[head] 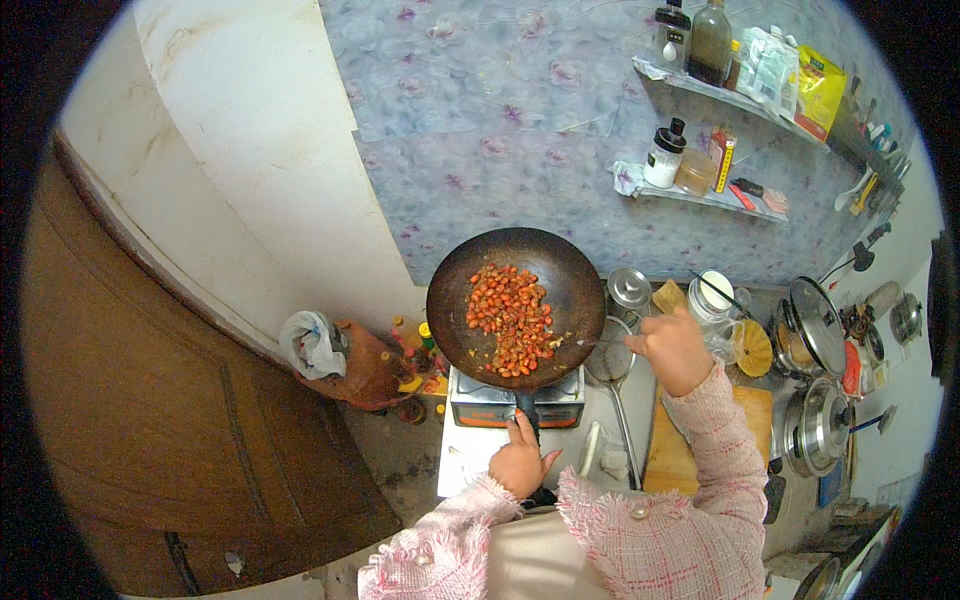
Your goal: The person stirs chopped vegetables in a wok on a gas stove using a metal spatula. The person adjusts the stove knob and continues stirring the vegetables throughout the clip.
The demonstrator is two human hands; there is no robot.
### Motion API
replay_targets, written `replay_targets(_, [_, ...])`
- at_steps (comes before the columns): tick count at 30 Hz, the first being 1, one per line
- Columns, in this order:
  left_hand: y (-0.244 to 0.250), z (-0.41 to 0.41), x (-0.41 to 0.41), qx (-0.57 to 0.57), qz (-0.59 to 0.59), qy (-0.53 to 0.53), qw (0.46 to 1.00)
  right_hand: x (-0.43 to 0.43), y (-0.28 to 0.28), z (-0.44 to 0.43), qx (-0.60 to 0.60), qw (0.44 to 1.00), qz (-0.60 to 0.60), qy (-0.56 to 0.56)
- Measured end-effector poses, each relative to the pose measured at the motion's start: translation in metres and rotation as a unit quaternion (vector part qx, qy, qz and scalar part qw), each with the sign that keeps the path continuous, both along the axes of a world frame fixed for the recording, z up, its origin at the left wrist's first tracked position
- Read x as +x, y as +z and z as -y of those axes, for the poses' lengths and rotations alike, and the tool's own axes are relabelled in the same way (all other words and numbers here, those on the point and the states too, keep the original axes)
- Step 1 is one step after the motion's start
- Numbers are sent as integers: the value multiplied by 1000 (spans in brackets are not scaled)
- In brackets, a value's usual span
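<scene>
A dark wok (570,300) sits on a portable gas stove (555,415). Chopped red and orange food (510,319), in small glossy pieces, is heaped in its middle. My left hand (517,459) is at the stove's front, a fingertip at the control knob (513,415) and the thumb spread to the right. The black wok handle (526,409) passes just beside those fingers; whether they touch it is unclear. Past the wok's right rim, my right hand (673,351) grips a thin metal utensil (596,343), its tip over the wok near the food. The utensil's grip is hidden in my fist.
Right of the stove lie a wire strainer (621,397), a wooden cutting board (667,457) and a lidded steel canister (629,289). Pots with lids (817,427) stand farther right. Wall shelves (705,196) hold jars and bottles. Left, a bag-lined bin (313,346) stands beside several bottles (405,330).
</scene>
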State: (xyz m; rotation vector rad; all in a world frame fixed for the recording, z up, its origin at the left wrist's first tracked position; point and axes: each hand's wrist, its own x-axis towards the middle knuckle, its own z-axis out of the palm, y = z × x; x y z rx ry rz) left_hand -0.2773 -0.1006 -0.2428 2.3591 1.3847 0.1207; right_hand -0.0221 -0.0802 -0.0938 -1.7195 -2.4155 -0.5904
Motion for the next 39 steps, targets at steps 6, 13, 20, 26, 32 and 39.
replay_targets(6, [-1,0,-1,4,-3,0,1000,-12,1,9,-56,998,9,-1])
replay_targets(13, [-4,-1,0,0,5,1,1000,-42,-73,-14,-93,995,-4,-23])
replay_targets(20, [-3,0,0,8,7,9,1000,-38,-136,-58,23,996,-75,-37])
replay_targets(26, [-5,0,-3,8,6,7,1000,-43,-121,-71,72,990,-110,-42])
replay_targets(32, [-8,-1,-2,14,2,0,1000,-39,-110,-100,90,988,-109,-60])
replay_targets(39, [-10,-1,-1,17,-1,0,1000,-37,-135,-128,48,992,-62,-97])
